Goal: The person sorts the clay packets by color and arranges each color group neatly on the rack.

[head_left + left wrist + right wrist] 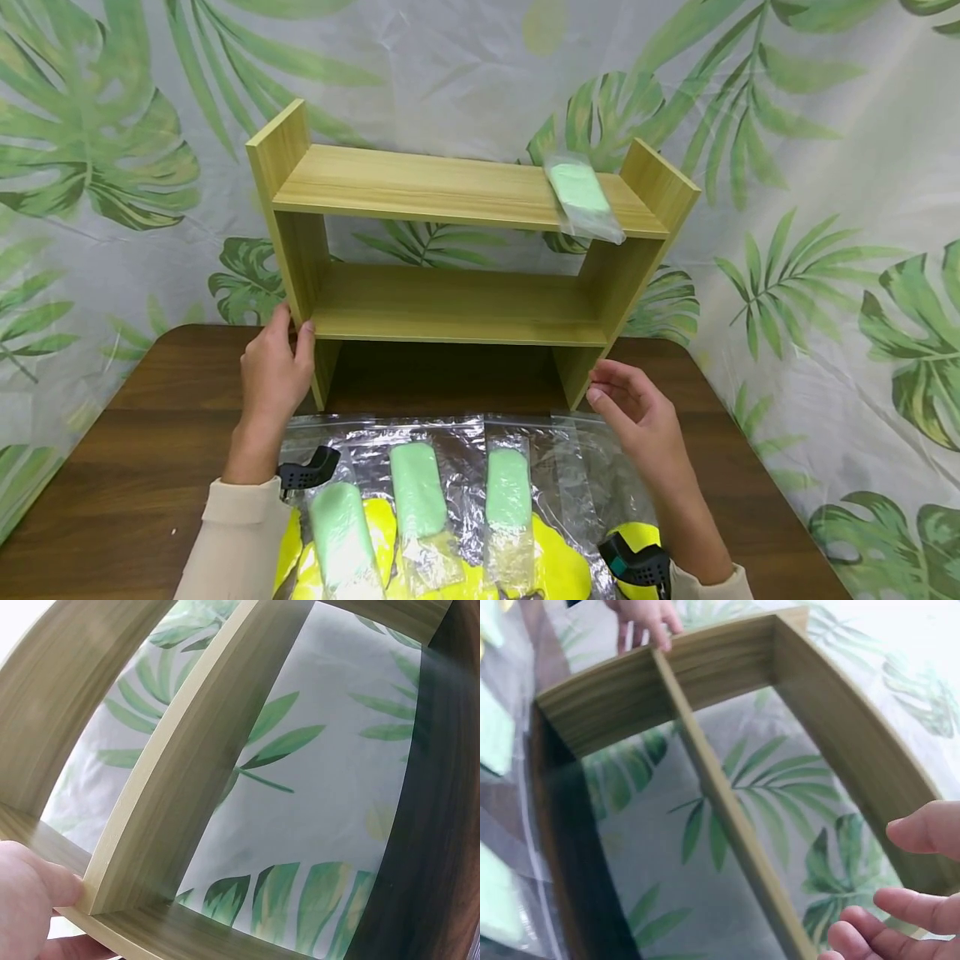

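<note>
one wooden shelf unit (457,304), stood upright toward the far edge of the bench (97,492); its left panel (302,250) was pinched by the left hand (273,367), while the right hand (637,408), slack and loosely bent, hung just beside the right panel (622,275). one green packet (579,187) in clear plastic lay on the top board (420,179) near its right end, overhanging the front edge. three further green packets (417,492) lay among yellow pieces (562,567) and clear bags (555,475) at the bench's near edge
</note>
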### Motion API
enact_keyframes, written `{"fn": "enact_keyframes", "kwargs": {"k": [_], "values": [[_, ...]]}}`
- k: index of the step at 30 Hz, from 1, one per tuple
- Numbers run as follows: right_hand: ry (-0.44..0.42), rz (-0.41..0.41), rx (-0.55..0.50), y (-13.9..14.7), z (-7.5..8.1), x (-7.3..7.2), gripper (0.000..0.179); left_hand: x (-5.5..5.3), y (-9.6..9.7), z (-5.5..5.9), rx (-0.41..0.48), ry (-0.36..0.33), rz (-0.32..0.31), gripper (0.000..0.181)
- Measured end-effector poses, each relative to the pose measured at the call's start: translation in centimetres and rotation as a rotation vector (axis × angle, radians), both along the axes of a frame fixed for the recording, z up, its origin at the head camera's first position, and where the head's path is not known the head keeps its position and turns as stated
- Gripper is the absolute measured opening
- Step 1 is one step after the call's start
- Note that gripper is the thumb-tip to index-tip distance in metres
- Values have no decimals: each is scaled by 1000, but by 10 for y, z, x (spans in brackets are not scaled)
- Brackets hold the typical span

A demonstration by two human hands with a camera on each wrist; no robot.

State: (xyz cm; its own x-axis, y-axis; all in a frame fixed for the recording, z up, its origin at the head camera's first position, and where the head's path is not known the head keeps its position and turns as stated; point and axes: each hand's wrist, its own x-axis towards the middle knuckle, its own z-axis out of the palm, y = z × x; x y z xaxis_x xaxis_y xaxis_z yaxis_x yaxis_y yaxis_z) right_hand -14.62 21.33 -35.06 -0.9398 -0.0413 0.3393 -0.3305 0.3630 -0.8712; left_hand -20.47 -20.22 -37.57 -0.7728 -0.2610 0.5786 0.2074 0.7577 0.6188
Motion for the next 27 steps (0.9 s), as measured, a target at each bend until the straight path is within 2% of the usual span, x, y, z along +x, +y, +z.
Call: {"fn": "enact_keyframes", "kwargs": {"k": [10,18,27], "values": [[-19,67,72,-1,-20,-1,38,0,-1,-1,2,-3,5,29],[-121,100,107,-4,-33,-6,45,-2,0,-2,0,-5,11,30],[-217,125,171,-10,-41,-7,49,-1,1,-1,9,-14,5,30]]}}
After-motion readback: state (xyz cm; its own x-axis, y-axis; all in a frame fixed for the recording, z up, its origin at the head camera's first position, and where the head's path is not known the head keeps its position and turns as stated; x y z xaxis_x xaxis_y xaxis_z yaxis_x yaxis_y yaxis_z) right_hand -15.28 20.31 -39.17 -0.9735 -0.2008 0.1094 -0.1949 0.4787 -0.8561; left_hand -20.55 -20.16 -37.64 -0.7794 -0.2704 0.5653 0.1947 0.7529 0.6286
